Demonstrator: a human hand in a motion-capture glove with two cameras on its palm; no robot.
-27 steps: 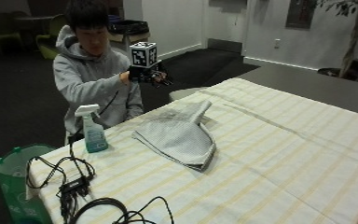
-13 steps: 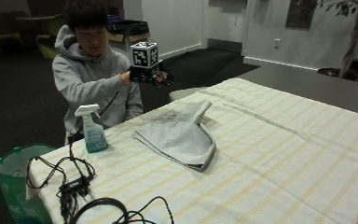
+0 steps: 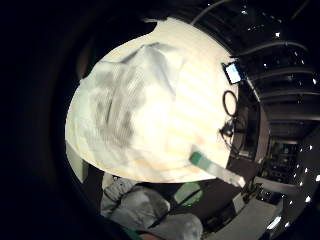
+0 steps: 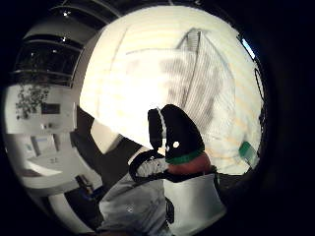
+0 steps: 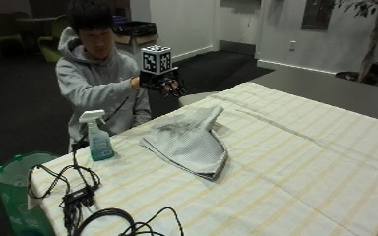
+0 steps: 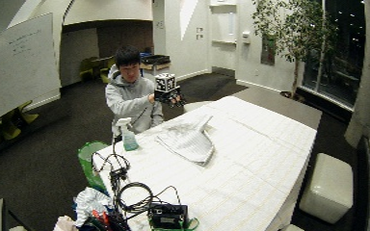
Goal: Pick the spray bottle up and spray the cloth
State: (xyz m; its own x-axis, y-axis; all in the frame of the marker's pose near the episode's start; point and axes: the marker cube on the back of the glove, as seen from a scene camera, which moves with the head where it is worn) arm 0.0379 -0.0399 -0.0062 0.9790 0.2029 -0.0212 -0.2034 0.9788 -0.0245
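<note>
- Gloved right hand (image 5: 165,82) raised in the air above the near edge of the tabletop (image 5: 294,162), at chest height of the seated person; its fingers hang loosely curled and hold nothing, touching neither bottle nor cloth.
- Thumb-side palm view: one black-gloved finger (image 4: 179,132) with a green band at its base juts out over the striped cover; nothing lies between it and the palm.
- Grey cloth (image 5: 190,141) lies folded on the tabletop below and in front of the hand, at about 5 o'clock from it in the outside view; one narrow corner points up towards the person, and a darker patch shows near that end.
- Both palm views look down on the cloth (image 3: 125,105), which fills much of each, well apart from the hand.
- Spray bottle (image 5: 97,135) stands upright near the tabletop's edge, at about 8 o'clock from the hand and at 9 o'clock from the cloth, apart from both; white trigger head, pale teal body.
- Striped cream tablecloth (image 6: 249,159) covers the whole tabletop.
- Black cables (image 5: 78,189) and a small adapter lie coiled at the corner of the tabletop, at 6 o'clock from the bottle.
- Green bin (image 5: 15,191) stands on the floor just beside that corner.
</note>
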